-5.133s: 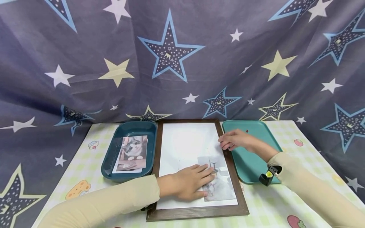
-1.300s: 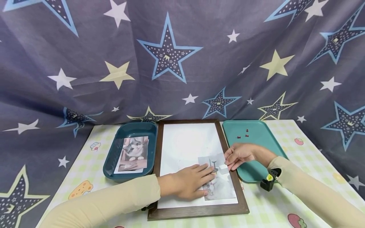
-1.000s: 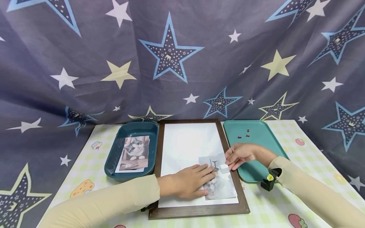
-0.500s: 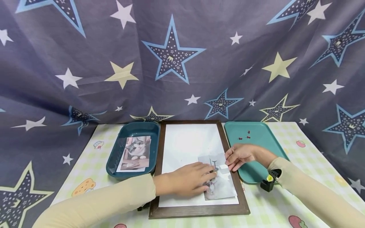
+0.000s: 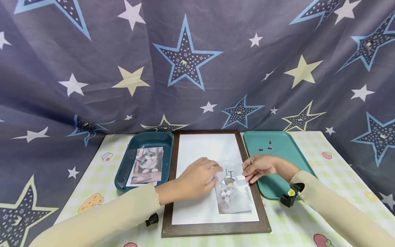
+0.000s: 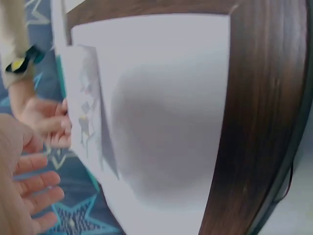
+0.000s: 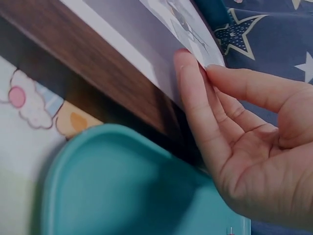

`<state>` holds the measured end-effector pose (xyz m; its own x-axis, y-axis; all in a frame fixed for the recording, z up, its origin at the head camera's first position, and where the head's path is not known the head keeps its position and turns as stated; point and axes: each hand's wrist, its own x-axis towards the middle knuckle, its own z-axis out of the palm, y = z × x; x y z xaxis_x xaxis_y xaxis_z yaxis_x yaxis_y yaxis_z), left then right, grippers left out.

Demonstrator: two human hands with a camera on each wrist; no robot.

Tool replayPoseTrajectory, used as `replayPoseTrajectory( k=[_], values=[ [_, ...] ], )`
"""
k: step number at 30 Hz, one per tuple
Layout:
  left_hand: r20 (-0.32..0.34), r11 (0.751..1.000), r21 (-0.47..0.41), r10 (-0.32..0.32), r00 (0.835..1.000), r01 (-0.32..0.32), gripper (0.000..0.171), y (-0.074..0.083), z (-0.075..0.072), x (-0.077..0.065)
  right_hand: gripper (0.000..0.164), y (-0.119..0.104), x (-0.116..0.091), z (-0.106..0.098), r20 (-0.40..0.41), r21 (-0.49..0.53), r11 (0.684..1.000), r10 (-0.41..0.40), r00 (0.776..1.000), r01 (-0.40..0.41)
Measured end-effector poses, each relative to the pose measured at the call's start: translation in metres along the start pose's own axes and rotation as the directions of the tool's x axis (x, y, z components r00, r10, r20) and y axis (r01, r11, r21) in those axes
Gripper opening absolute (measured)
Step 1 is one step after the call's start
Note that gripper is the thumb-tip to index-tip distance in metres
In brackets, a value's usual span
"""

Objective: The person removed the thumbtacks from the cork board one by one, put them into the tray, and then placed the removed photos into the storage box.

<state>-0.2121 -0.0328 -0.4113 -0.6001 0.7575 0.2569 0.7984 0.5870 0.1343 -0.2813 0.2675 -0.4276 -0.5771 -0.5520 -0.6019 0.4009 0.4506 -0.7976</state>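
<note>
A cat photo lies over the lower right of a white board with a dark brown wooden frame. Thumb and index finger of my right hand pinch the photo's right edge; the right wrist view shows the photo raised off the board there. My left hand, blurred by motion, is over the middle of the board, beside the photo's upper left. In the left wrist view its fingers are spread, holding nothing, and the photo stands partly off the board.
To the left, a dark teal basin holds another cat photo on top of white-edged paper. A green tray on the right has several red push pins. A starry curtain hangs behind the checked tablecloth.
My left hand has lifted off the photo and moved up the board. Earlier, my right hand came down from the frame's right side to the photo's edge, where it stays. The photo's lower edge has shifted slightly.
</note>
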Motion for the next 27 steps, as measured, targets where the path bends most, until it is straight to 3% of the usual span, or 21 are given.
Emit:
replayPoseTrajectory(
  k=[3, 8, 15, 20, 22, 27],
  values=[
    [-0.077, 0.984, -0.115, -0.147, 0.986, 0.137, 0.028, -0.011, -0.011, -0.003, 0.018, -0.003, 0.0, 0.0, 0.003, 0.009, 1.0, -0.026, 1.0, 0.026],
    [-0.127, 0.93, -0.225, -0.324, 0.938, 0.29, 0.025, -0.03, -0.027, -0.013, 0.02, -0.008, -0.002, 0.0, 0.031, 0.056, 0.997, -0.061, 0.998, 0.059],
    [-0.18, 0.89, -0.249, -0.431, 0.884, 0.383, 0.024, -0.052, -0.043, -0.03, 0.024, -0.019, -0.005, -0.001, 0.038, 0.127, 0.981, -0.153, 0.987, 0.148],
    [-0.145, 0.848, -0.276, -0.502, 0.853, 0.452, 0.028, -0.075, -0.051, -0.04, 0.026, -0.031, -0.003, 0.0, 0.05, 0.183, 0.962, -0.213, 0.976, 0.2],
    [-0.119, 0.818, -0.297, -0.544, 0.831, 0.493, 0.032, -0.086, -0.057, -0.043, 0.024, -0.036, -0.003, 0.001, 0.046, 0.204, 0.955, -0.23, 0.972, 0.216],
    [-0.043, 0.713, -0.356, -0.658, 0.752, 0.604, 0.04, -0.112, -0.073, -0.052, 0.023, -0.049, -0.001, 0.004, 0.002, 0.254, 0.937, -0.248, 0.969, 0.24]
  ],
)
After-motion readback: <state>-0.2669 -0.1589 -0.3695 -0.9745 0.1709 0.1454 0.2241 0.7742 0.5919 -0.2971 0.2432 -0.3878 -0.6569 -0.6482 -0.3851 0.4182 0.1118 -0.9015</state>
